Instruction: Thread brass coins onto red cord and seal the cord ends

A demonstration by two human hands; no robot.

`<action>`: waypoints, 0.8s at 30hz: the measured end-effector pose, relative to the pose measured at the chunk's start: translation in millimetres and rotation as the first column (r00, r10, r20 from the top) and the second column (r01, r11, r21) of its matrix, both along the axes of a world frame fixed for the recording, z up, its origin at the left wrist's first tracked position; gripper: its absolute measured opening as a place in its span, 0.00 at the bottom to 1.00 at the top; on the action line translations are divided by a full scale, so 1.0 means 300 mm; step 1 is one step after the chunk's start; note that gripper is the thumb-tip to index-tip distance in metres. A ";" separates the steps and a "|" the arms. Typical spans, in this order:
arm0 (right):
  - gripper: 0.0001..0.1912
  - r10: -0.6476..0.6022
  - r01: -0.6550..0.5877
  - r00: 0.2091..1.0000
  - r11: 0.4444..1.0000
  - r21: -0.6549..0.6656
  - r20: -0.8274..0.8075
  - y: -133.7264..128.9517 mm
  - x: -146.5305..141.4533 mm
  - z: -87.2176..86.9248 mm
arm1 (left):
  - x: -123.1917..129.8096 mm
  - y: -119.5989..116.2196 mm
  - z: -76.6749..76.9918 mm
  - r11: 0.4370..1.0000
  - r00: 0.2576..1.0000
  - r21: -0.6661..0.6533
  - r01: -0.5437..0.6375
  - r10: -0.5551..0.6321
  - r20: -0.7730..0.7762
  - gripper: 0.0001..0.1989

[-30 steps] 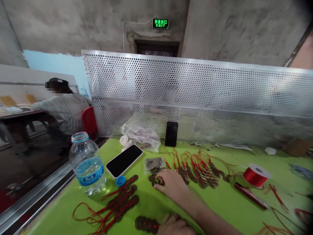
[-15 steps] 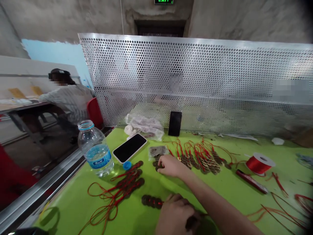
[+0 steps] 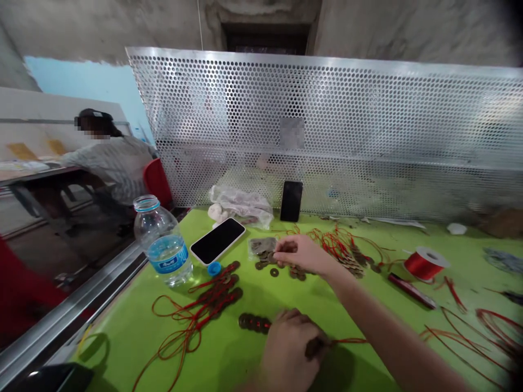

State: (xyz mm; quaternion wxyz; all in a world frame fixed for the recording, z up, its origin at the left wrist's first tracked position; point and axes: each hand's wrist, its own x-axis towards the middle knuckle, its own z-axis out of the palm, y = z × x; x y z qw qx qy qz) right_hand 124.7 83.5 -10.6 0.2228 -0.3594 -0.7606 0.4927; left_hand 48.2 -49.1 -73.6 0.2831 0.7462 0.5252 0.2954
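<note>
My left hand (image 3: 291,348), at the bottom middle, is closed on a string of round brown coins with holes. A red-tied row of these coins (image 3: 254,322) juts out to its left, and one dark coin (image 3: 315,346) shows at its right side. Red cord (image 3: 350,341) trails rightward from it. Farther back, my right hand (image 3: 301,253) has its fingers curled in a pinch, just above a pile of loose coins (image 3: 265,257). What its fingertips hold, if anything, I cannot make out. A single coin (image 3: 274,272) lies just in front of the pile.
Finished-looking coin strings with red cords (image 3: 220,296) lie at left, others (image 3: 345,253) behind my right arm. A water bottle (image 3: 166,245), blue cap (image 3: 214,269), phone (image 3: 218,240), upright phone (image 3: 291,201), red ribbon spool (image 3: 425,264) and red-handled tool (image 3: 412,291) surround them.
My right hand has moved right and slightly up from the loose coins, uncovering some of them. My left hand keeps its hold on the coin string. The whole view has shifted slightly.
</note>
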 end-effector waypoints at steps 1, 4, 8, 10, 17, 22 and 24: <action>0.08 -0.036 0.032 0.998 0.997 -0.070 -0.055 -0.017 0.021 0.013 | -0.001 -0.001 0.003 1.000 0.999 0.000 -0.021 0.021 0.041 0.10; 0.12 -0.156 0.122 0.975 0.972 -0.203 -0.159 -0.085 0.095 0.050 | -0.002 0.003 0.010 0.996 0.988 0.004 -0.084 0.082 0.133 0.08; 0.15 -0.217 0.185 0.960 0.966 -0.183 -0.175 -0.176 0.187 0.082 | -0.003 0.010 0.025 0.990 0.977 0.030 -0.136 0.129 0.168 0.07; 0.14 -0.230 0.203 0.959 0.965 -0.165 -0.164 -0.210 0.224 0.087 | -0.005 0.011 0.037 0.988 0.974 0.029 -0.155 0.147 0.172 0.06; 0.13 -0.292 0.244 0.945 0.929 -0.280 -0.147 -0.285 0.321 -0.001 | -0.019 -0.001 0.066 0.983 0.960 0.050 -0.176 0.160 0.229 0.04; 0.15 -0.324 0.239 0.929 0.895 -0.377 -0.180 -0.303 0.319 -0.095 | -0.018 0.001 0.074 0.981 0.949 0.035 -0.192 0.176 0.261 0.05; 0.14 -0.307 0.223 0.931 0.908 -0.355 -0.199 -0.304 0.308 -0.111 | -0.018 0.003 0.078 0.981 0.951 0.027 -0.191 0.179 0.253 0.05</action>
